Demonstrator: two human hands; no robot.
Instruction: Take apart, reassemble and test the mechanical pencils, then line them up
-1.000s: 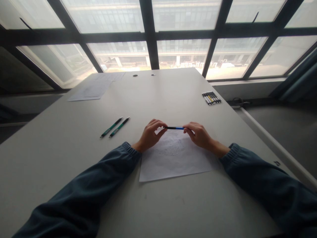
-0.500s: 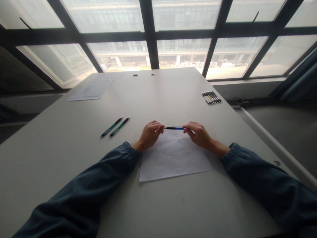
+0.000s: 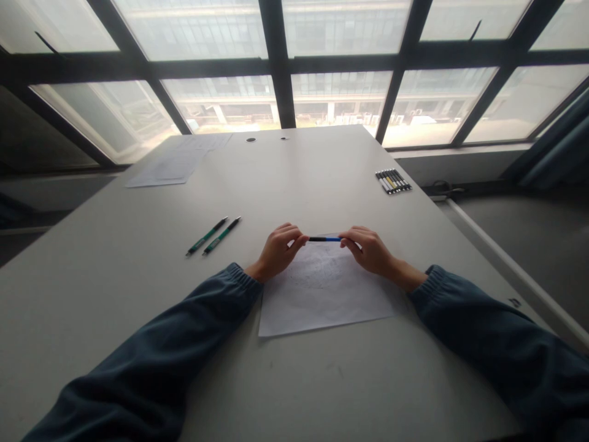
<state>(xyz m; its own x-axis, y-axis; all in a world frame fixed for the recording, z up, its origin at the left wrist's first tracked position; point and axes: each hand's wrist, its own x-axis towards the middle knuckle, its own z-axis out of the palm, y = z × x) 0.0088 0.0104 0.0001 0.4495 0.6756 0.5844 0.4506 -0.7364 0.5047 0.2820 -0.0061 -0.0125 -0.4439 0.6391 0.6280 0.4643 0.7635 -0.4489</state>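
Observation:
A blue and black pen (image 3: pixel 324 239) lies level between my two hands, above the far part of a white sheet of paper (image 3: pixel 322 304). My left hand (image 3: pixel 280 250) pinches the black end of the pen. At the blue end, my right hand (image 3: pixel 369 248) has thumb and fingers closed on it. Faint dark marks show on the paper between the hands. To the left of my left hand, two green and black pens (image 3: pixel 207 236) (image 3: pixel 222 236) lie side by side on the table.
Several pens in a row (image 3: pixel 392 182) lie near the right edge of the white table (image 3: pixel 285 196). Other papers (image 3: pixel 172 162) lie at the far left. Two small round items or holes are at the far edge, before large windows.
The fingertips of my left hand have moved slightly right and now cover the pen's tip. My right hand has hardly moved.

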